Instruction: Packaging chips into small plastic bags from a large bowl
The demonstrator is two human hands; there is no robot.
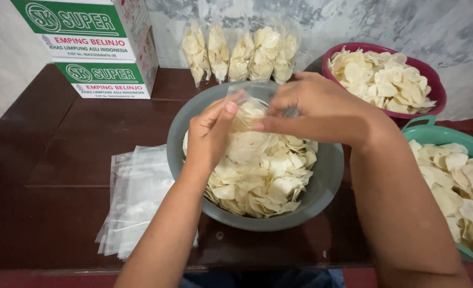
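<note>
A grey round basin (327, 176) full of pale flat chips (263, 170) sits in front of me. Above it, my left hand (209, 133) and my right hand (311, 109) both pinch a small clear plastic bag (249, 106) that holds a few chips. The bag hangs over the far half of the basin. My fingers close on its edges from either side.
A stack of empty clear bags (135, 197) lies left of the basin. Several filled bags (241, 50) lean on the back wall. A maroon basin (433, 80) and a green basin (433, 133) of chips stand at right. Two cardboard boxes (103, 48) are stacked at back left.
</note>
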